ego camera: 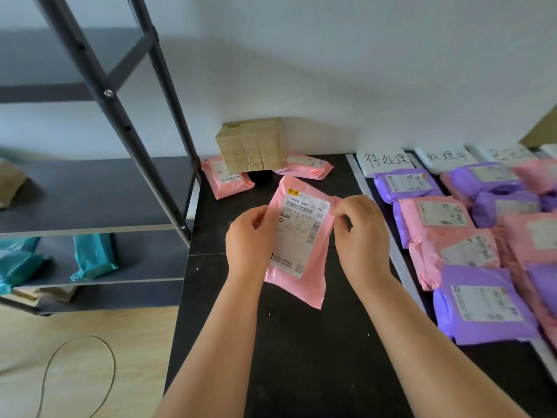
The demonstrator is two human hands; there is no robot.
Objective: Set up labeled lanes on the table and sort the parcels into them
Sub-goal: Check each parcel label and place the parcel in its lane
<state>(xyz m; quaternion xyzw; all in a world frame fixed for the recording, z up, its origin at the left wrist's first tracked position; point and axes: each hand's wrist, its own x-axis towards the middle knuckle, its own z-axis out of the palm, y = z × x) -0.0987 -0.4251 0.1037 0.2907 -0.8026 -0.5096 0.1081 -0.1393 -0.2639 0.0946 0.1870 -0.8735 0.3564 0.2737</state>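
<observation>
1. Left hand [248,236] pinches the pink parcel [304,285] by its left edge, over the middle of the table [301,357].
2. Right hand [360,236] pinches its upper right edge; so light a hold could let the slick bag slip.
3. Lane labels [387,159] head crowded rows at the right edge; a misread address risks the wrong lane, or toppling stacked parcels [482,303].

On the table [301,357] a box [251,146] lies behind the held parcel [301,236], parcel rows [452,236] right, shelves [90,191] left
</observation>
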